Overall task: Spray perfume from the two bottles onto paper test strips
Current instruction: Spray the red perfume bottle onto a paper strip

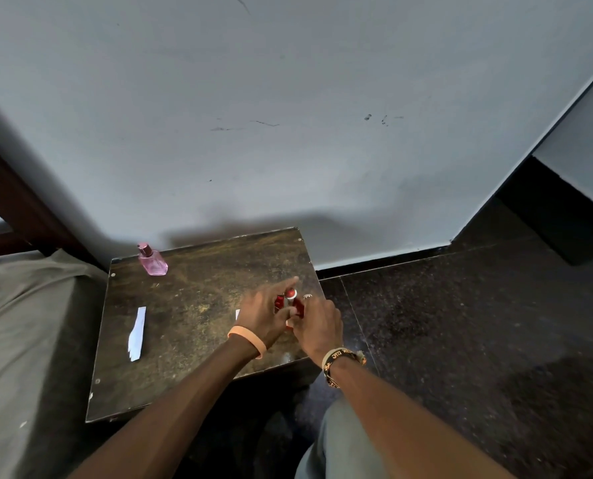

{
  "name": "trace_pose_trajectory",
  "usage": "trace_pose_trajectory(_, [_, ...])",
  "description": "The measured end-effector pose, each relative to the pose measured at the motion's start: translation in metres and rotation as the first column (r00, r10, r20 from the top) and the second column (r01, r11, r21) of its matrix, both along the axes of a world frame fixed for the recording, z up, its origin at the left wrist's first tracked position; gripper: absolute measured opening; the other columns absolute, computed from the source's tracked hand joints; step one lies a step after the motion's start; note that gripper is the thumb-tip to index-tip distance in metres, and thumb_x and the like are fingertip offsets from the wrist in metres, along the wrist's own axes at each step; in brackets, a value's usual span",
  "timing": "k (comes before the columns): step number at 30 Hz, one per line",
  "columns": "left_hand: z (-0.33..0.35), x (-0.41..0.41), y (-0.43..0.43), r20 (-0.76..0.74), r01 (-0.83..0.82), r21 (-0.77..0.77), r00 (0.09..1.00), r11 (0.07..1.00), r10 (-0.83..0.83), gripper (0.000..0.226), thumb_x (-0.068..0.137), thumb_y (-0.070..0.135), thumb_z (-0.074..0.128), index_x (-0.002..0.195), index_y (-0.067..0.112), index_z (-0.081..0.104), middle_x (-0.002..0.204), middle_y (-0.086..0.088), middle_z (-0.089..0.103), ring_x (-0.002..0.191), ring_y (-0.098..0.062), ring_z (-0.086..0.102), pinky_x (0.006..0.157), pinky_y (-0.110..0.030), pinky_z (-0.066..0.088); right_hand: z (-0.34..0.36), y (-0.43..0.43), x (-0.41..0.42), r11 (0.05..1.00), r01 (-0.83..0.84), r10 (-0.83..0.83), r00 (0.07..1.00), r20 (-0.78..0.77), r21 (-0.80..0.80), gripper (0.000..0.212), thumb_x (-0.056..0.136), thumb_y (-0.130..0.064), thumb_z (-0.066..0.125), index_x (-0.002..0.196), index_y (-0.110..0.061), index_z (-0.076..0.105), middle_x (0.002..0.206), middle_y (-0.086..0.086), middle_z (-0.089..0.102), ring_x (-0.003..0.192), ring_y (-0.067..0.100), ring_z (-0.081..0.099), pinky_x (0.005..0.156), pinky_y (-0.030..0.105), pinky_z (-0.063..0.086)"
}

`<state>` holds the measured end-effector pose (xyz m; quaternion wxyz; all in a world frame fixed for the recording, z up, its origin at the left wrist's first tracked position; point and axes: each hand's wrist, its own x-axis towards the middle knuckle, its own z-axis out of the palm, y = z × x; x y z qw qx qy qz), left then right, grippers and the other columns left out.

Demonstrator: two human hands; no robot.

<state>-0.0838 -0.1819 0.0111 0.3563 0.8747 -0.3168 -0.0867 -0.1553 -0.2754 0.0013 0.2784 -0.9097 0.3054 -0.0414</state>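
Step in hand: readying the red glass perfume bottle (289,303) for spraying. Its round red cap (290,292) looks to be on, so no spray seems possible yet.
Left hand (265,314): grips the red bottle from the left, thumb across its front and forefinger stretched out straight past the cap.
Right hand (317,326): curled round the bottle's right side and holding it. How tightly, I cannot tell.
Red bottle's place: upright between both hands, over the right side of the dark worn wooden desk (191,305), near its right edge.
Other bottle: the pink glass perfume bottle (152,262) stands alone at the far left corner, well apart from the hands.
Strips: one white paper test strip (137,333) lies flat on the left of the desk. A second white strip (237,314) is mostly hidden by the left hand.
Next move calls for: pulling the cap off, then one hand free to lift a strip, with the nozzle aimed at the paper.
Edges: the right edge drops to the dark speckled tile floor (460,323), so a loose cap could roll off. The pink bottle also stands close to an edge.
Open room: bare desk in the middle. The grey wall (288,133) closes the back, and the bed with a grey-green sheet (29,323) lies along the left.
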Motion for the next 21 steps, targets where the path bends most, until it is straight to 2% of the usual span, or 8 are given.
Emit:
trace_pose_trajectory(3, [0.0005,0.0035,-0.0008,0.012,-0.018,-0.001,1.000,1.000,0.018,0.036,0.077,0.012,0.075,0.111,0.023,0.070,0.101,0.002,0.074,0.092,-0.014,0.069,0.084,-0.025,0.052,0.0001,-0.0006,0.0000,1.000,0.003,-0.003,1.000,0.013,0.017,0.015,0.086,-0.028,0.075,0.096,-0.017,0.071,0.091,0.003,0.072,0.087,0.019,0.069,0.079,0.034,0.058])
trace_pose_trajectory(6, [0.0012,0.0009,-0.0016,0.035,-0.060,-0.010,0.998,0.998,0.060,0.035,0.073,0.017,0.080,0.107,0.021,0.072,0.097,0.003,0.075,0.088,-0.012,0.070,0.080,-0.022,0.053,0.0002,-0.0002,0.0001,1.000,0.005,-0.005,1.000,0.011,0.012,0.013,0.086,-0.025,0.075,0.096,-0.017,0.071,0.091,0.004,0.072,0.087,0.021,0.069,0.079,0.035,0.058])
trace_pose_trajectory(8, [-0.0002,-0.0018,-0.0016,0.031,-0.069,-0.027,0.997,0.997,0.070,0.038,0.073,0.018,0.081,0.109,0.022,0.071,0.099,0.002,0.074,0.090,-0.012,0.069,0.083,-0.025,0.053,-0.0009,-0.0003,-0.0002,1.000,0.003,-0.003,1.000,0.002,0.018,0.013,0.086,-0.024,0.075,0.097,-0.018,0.072,0.091,0.003,0.072,0.087,0.020,0.068,0.079,0.035,0.058])
trace_pose_trajectory(11, [-0.0006,-0.0012,-0.0020,0.023,0.005,-0.004,1.000,1.000,-0.005,0.044,0.077,0.012,0.075,0.119,0.022,0.066,0.113,0.001,0.070,0.103,-0.016,0.065,0.092,-0.030,0.051,-0.0027,-0.0004,-0.0002,1.000,-0.004,0.004,1.000,0.010,0.004,0.013,0.087,-0.022,0.075,0.099,-0.018,0.072,0.092,0.002,0.072,0.088,0.019,0.068,0.079,0.034,0.058])
trace_pose_trajectory(13, [0.0014,0.0013,-0.0023,0.024,0.026,-0.004,0.999,1.000,-0.026,0.037,0.078,0.010,0.073,0.113,0.022,0.069,0.106,0.002,0.073,0.097,-0.016,0.068,0.087,-0.028,0.052,-0.0031,-0.0004,-0.0002,1.000,0.001,-0.002,1.000,0.022,0.007,0.012,0.086,-0.023,0.076,0.097,-0.018,0.072,0.092,0.002,0.072,0.088,0.018,0.068,0.079,0.034,0.058])
trace_pose_trajectory(17, [0.0036,0.0016,-0.0024,0.021,-0.089,-0.017,0.996,0.996,0.089,0.032,0.066,0.025,0.085,0.096,0.023,0.075,0.087,0.006,0.075,0.080,-0.011,0.069,0.072,-0.023,0.052,-0.0019,0.0005,0.0001,1.000,0.002,-0.002,1.000,0.007,0.018,0.014,0.086,-0.024,0.076,0.096,-0.018,0.071,0.090,0.002,0.072,0.086,0.020,0.068,0.077,0.036,0.058])
trace_pose_trajectory(19, [0.0002,0.0011,-0.0021,0.047,-0.083,-0.013,0.995,0.996,0.083,0.037,0.065,0.027,0.085,0.100,0.023,0.073,0.091,0.006,0.075,0.083,-0.011,0.069,0.074,-0.023,0.052,-0.0022,0.0003,0.0004,1.000,0.002,-0.002,1.000,0.005,0.023,0.015,0.085,-0.024,0.077,0.097,-0.017,0.072,0.090,0.003,0.072,0.086,0.021,0.068,0.076,0.036,0.059])
trace_pose_trajectory(21, [-0.0029,0.0002,0.0005,0.061,-0.041,-0.002,0.997,0.999,0.041,0.043,0.070,0.023,0.083,0.111,0.022,0.069,0.103,0.003,0.073,0.094,-0.013,0.067,0.083,-0.023,0.049,-0.0028,0.0003,0.0003,1.000,0.002,-0.002,1.000,-0.002,0.014,0.016,0.086,-0.025,0.075,0.099,-0.017,0.071,0.092,0.004,0.072,0.088,0.021,0.068,0.078,0.036,0.058])
